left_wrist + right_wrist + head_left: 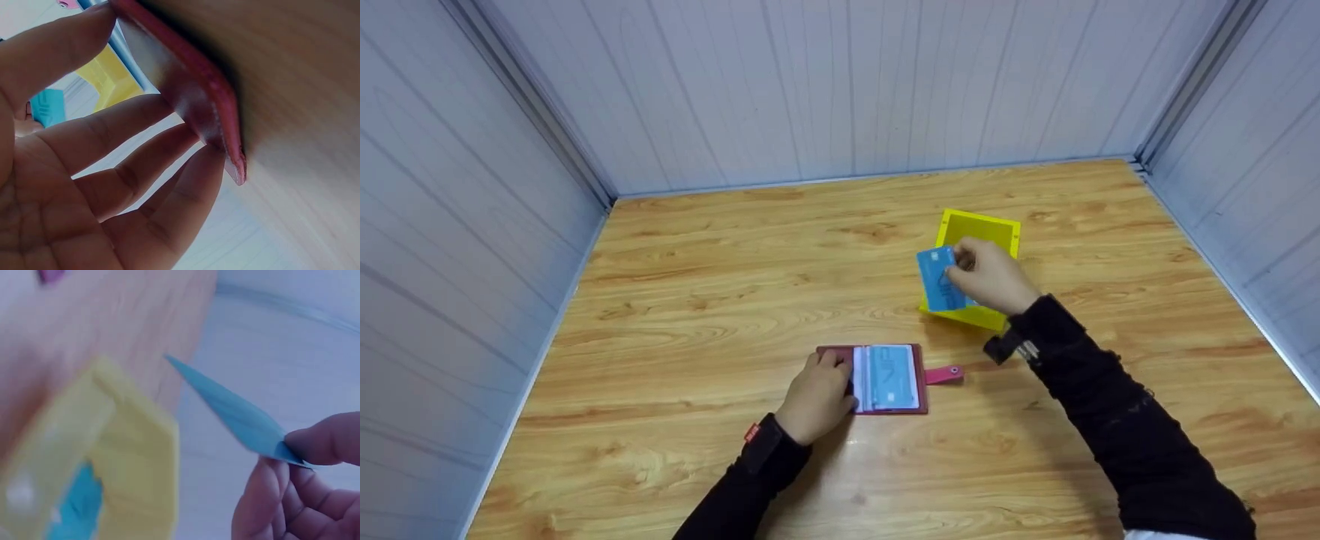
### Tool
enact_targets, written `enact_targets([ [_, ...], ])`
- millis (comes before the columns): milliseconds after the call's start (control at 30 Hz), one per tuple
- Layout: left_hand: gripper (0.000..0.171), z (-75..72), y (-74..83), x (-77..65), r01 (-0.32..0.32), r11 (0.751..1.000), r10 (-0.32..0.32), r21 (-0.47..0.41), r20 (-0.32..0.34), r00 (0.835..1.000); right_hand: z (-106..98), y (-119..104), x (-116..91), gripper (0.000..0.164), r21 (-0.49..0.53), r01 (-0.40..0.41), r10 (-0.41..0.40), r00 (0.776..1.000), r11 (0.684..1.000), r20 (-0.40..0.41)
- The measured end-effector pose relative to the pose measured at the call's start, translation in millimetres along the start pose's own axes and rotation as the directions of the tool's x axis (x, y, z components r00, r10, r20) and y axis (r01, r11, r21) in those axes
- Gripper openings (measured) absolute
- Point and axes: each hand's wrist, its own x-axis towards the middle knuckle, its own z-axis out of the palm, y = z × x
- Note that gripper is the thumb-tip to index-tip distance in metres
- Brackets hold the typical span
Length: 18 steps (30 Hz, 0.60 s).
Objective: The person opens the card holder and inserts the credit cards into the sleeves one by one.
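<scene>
An open red card holder [923, 390] with clear sleeves lies on the table. A blue card [891, 375] shows inside its right-hand sleeve. My left hand [816, 397] rests on the holder's left cover, fingertips and thumb touching it; in the left wrist view the fingers [124, 129] reach out fairly straight to the dark red cover [191, 107]. My right hand [991, 276] pinches another blue card [937, 281] by its edge, between thumb and fingers, above a yellow container [979, 320]. In the right wrist view, that card [230, 408] hangs tilted beside the container.
More blue [79, 503] is seen inside the yellow container, probably cards, though blurred. A pink strap with a snap [943, 375] sticks out to the right of the holder. The wooden table [697, 315] is bounded by pale panel walls [810, 90] at the back and sides.
</scene>
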Motion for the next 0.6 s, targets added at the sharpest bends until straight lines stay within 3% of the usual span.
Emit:
enact_targets([
  [100,0.037,2.1,-2.2,-1.0,-0.023,1.0,0.023,0.006,-0.028,0.999,17.5,6.8,-3.6,0.014,0.172,-0.017,0.006,0.998,0.985,0.06],
  [200,0.034,2.8,-3.5,-1.6,-0.038,0.999,0.039,0.013,-0.041,0.998,37.9,17.6,-8.4,0.011,0.309,-0.019,-0.013,0.995,0.951,0.103],
  [333,0.038,1.5,-2.3,-0.5,-0.012,1.0,0.012,0.006,-0.004,1.0,62.4,29.9,-15.6,0.011,0.442,-0.096,0.008,0.981,0.892,0.196],
  [467,0.041,1.4,-2.2,0.1,0.003,1.0,-0.003,0.003,0.01,1.0,76.7,38.1,-19.0,0.014,0.49,-0.184,0.038,0.956,0.852,0.292],
  [600,0.041,1.2,-1.8,0.5,0.011,1.0,-0.011,0.002,0.011,1.0,81.5,47.1,-18.7,0.014,0.476,-0.19,0.029,0.945,0.859,0.325],
])
